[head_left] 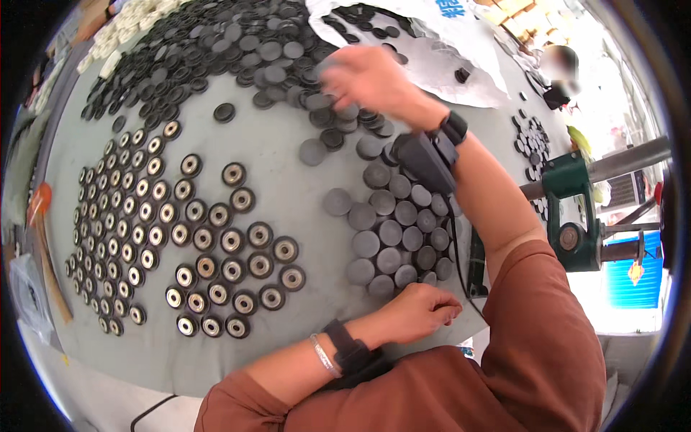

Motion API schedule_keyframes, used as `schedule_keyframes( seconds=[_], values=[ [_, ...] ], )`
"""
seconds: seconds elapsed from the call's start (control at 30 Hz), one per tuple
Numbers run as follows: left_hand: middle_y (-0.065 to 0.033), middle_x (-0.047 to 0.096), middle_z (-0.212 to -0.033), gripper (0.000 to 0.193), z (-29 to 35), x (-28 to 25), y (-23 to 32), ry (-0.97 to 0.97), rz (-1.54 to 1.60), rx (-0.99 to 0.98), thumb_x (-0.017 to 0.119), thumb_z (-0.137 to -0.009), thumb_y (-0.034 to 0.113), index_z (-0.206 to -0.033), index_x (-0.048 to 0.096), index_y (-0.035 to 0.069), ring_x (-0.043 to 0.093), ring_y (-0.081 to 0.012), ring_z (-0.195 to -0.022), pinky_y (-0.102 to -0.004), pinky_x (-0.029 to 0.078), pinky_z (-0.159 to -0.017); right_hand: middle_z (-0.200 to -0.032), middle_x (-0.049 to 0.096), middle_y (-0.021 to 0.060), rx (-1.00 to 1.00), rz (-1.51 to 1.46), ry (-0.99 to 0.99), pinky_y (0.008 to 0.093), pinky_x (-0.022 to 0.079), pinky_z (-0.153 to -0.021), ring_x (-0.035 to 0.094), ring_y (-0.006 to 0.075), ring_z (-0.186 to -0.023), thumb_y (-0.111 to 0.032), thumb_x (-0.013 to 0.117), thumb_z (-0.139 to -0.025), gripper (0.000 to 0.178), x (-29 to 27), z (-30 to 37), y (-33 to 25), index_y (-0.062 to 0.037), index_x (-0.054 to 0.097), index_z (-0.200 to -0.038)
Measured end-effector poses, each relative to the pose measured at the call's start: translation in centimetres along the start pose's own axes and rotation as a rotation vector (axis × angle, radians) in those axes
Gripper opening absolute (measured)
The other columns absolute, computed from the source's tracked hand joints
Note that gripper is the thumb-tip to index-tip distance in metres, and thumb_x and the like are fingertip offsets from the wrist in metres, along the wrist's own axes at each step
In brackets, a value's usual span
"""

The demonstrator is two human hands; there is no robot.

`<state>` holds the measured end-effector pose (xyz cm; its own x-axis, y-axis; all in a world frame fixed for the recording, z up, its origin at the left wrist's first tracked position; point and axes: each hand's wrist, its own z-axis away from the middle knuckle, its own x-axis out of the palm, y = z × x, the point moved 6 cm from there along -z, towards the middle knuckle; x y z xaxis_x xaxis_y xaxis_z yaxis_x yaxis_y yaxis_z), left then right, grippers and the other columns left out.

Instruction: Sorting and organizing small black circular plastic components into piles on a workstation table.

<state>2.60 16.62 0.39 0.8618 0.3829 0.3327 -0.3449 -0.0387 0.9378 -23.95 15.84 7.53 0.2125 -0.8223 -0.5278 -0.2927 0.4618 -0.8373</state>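
Note:
My right hand [367,81] reaches over the near edge of a large heap of black round plastic caps [270,50]. Its fingers are smeared by motion, so whether they grip a cap cannot be made out. Close to the table's front edge, my left hand [417,314] is closed, with its fingers curled in; anything inside them is hidden. Just beyond it, flat grey-topped discs [389,233] lie close together in a cluster. To the left, many black rollers with shiny metal bearing centres [232,240] lie flat in loose rows.
A green metal press [572,209] with a steel shaft stands at the right. At the back lies a white sack [461,68] with black caps in it. A hammer with an orange head [43,198] rests at the left edge. Another person [560,72] is at the far right.

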Motion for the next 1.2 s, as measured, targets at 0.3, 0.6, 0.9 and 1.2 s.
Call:
schedule_keyframes(
  seconds=[0.3,0.6,0.9,1.2],
  values=[
    [-0.0043,0.064,-0.078,0.024,0.2,0.2,0.3,-0.003,-0.068,0.044,0.052,-0.087,0.019,-0.096,0.062,-0.001,0.058,-0.0112,-0.074,-0.0261,0.045,-0.069,-0.075,0.06,0.0046,0.35,-0.102,-0.548,0.024,0.049,-0.055,0.056,0.0103,-0.059,-0.016,0.065,-0.079,0.027,13.1,1.2,-3.0,0.0029,0.063,-0.098],
    [-0.0045,0.065,-0.079,0.024,0.1,0.1,0.1,0.009,-0.048,0.055,0.052,-0.088,0.019,-0.097,0.062,-0.001,0.058,-0.0115,-0.073,-0.0259,0.046,-0.069,-0.075,0.061,0.005,0.378,-0.104,-0.574,0.024,0.05,-0.053,0.055,0.0092,-0.057,-0.017,0.069,-0.076,0.025,13.8,1.2,-2.5,0.0013,0.066,-0.093],
    [-0.0036,0.064,-0.078,0.024,0.1,0.0,0.0,0.013,-0.064,0.056,0.052,-0.088,0.019,-0.099,0.062,0.0,0.058,-0.0103,-0.073,-0.0254,0.045,-0.068,-0.075,0.062,0.0062,0.317,-0.102,-0.554,0.0237,0.05,-0.052,0.054,0.0093,-0.055,-0.016,0.071,-0.075,0.025,14.4,1.2,-3.0,0.0024,0.066,-0.091],
    [-0.0034,0.065,-0.077,0.023,0.2,0.1,0.3,0.035,-0.083,0.025,0.053,-0.087,0.02,-0.092,0.063,0.0,0.058,-0.0097,-0.074,-0.0254,0.045,-0.067,-0.076,0.06,0.0105,0.154,0.214,-0.548,0.0297,0.045,-0.051,0.057,0.0198,-0.055,-0.027,0.072,-0.072,0.04,13.3,0.9,-3.9,-0.0043,0.059,-0.103]
  ],
)
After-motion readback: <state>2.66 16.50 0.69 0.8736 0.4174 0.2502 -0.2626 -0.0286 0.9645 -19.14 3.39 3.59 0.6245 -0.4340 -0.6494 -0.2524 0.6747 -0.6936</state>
